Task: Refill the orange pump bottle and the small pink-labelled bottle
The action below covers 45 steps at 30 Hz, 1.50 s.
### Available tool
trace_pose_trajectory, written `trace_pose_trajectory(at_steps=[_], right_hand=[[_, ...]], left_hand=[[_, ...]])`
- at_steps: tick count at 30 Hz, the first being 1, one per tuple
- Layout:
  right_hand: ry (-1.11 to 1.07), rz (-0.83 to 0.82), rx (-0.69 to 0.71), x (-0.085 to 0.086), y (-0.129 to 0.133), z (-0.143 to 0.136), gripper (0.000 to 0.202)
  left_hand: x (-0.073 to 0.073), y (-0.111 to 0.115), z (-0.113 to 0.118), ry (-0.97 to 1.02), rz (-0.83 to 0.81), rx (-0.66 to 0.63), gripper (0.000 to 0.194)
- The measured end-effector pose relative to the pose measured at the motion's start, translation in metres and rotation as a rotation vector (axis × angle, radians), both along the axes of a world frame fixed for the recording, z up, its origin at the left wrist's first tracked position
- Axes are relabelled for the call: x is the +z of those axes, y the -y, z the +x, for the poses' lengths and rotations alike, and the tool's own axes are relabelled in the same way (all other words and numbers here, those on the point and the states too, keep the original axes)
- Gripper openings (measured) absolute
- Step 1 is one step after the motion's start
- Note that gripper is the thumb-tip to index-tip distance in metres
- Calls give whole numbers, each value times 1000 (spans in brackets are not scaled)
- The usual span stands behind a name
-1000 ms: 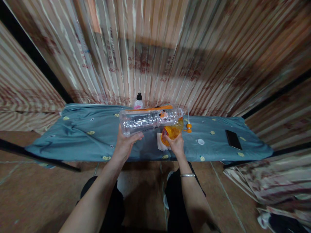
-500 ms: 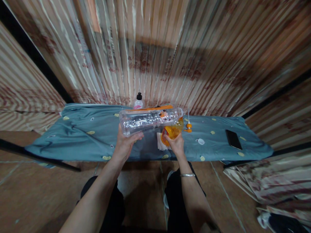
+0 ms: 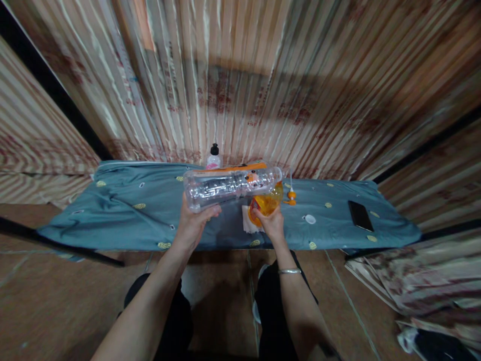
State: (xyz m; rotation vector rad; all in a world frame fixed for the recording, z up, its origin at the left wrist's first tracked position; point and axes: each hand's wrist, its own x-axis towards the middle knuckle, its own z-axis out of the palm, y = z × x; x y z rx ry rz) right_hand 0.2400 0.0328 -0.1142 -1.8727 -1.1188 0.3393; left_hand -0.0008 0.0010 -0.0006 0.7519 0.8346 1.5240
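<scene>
My left hand [image 3: 193,218] is wrapped round the base end of a large clear plastic bottle [image 3: 221,188] with an orange label. The bottle lies nearly level in the air, its neck pointing right and a little up. Under that neck, my right hand [image 3: 272,220] grips a smaller bottle of yellow-orange liquid [image 3: 265,203]. The clear bottle's mouth is over the top of the smaller bottle; whether they touch I cannot tell. Beneath the smaller bottle lies a white tissue [image 3: 248,223]. An orange pump top [image 3: 291,195] with a clear tube rests just to the right.
A teal patterned cloth [image 3: 120,210] covers the low surface. Behind the clear bottle stands a small bottle with a black cap [image 3: 214,155]. To the right lie a white round piece [image 3: 310,219] and a black phone [image 3: 361,215]. Striped curtains [image 3: 240,90] hang behind; dark poles [image 3: 60,85] frame the sides.
Both hands and both bottles hold nearly the same pose. The whole view has shifted very slightly.
</scene>
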Motion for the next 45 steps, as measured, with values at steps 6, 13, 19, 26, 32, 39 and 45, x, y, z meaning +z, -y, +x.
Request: trace_pose_trajectory(at_steps=[6,13,19,26,32,39,45], right_hand=[[10,-3,-11,-1,0,-1,83],[15,-18,-13,1,1,0,86],[30,-14,-6,-1,0,0,82],[31,-26,-7,2,1,-1,87],[15,-43,0,6,2,-3,86],[57,-69,-12,5,2,-2,82],[18,-2,-2,1,1,0,81]], left_hand=[[-2,-1,0,-17,0,1,84],[-3,-2,0,-5,10,9,81],[1,0,1,-7,29,2,78],[-1,-1,1,-16,27,-6,79],[0,0,1,-13,40,0,76],[2,0,2,-1,13,4,77],[3,1,2,-12,18,1,80]])
